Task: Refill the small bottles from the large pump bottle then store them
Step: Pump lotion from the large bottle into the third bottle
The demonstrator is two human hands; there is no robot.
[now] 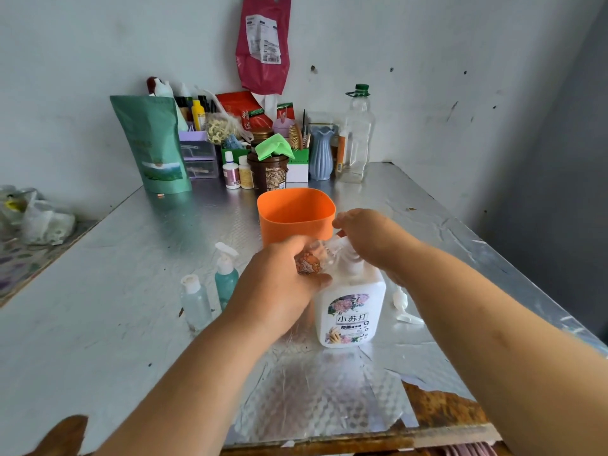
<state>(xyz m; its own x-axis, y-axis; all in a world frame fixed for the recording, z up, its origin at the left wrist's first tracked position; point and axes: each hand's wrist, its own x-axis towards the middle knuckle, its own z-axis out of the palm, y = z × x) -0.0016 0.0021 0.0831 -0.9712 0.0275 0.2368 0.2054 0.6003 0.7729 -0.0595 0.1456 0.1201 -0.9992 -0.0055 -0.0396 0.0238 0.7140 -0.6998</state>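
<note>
Pump bottle (350, 311) top gripped by right hand (371, 241); left hand (279, 284) grips small bottle (312, 261); orange cup (296, 215) behind

The large white bottle (350, 311), with a flowered label and dark lettering on its front, stood upright on the tabletop (131, 291). Its pump top was hidden under the right hand (371, 241), whose fingers bent down over it. A small clear bottle (312, 258) with an orange cartoon sticker was gripped in the left hand (279, 284), tilted against the big bottle's neck. To the left stood a small teal bottle (226, 274) with a white pump and, just beside it, a small clear flip-cap bottle (194, 301), both upright. A loose white pump (403, 306) lay on the right.
</note>
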